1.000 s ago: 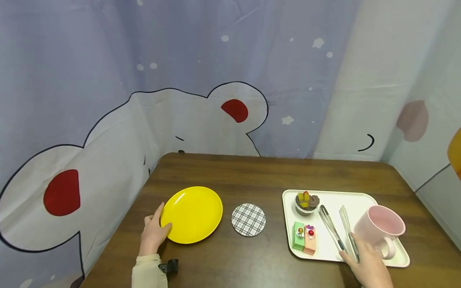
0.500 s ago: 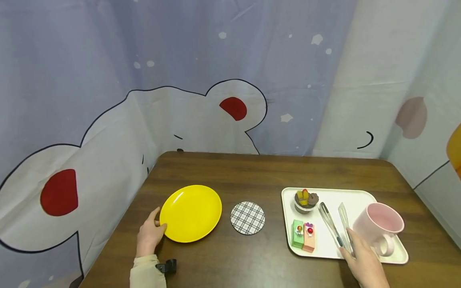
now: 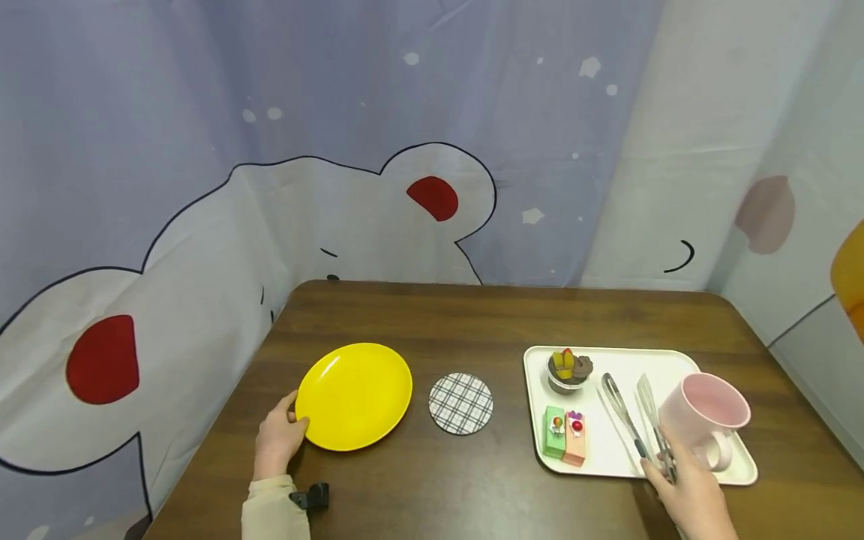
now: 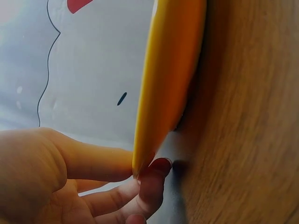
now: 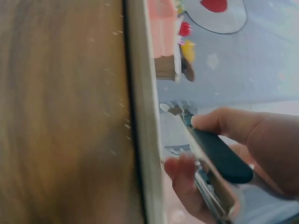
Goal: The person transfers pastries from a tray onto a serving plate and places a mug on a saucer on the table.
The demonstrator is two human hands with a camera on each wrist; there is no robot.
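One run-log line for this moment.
left hand: pinches yellow plate rim | right hand: grips tongs at white tray | tray: mug, two cakes, dessert cup | coaster: between plate and tray

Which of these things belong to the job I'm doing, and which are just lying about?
Seemingly in use:
plate, in your left hand
tongs, in your right hand

Not held, so perhaps just lying about:
coaster
mug
cupcake
two cakes
tray

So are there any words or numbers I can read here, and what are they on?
There are none to read.
The yellow plate, pink mug and white tray look plain.
The round coaster has only crossing lines, and the backdrop only drawn shapes.
If the dark-handled utensil has marks, they're too blurred to read.
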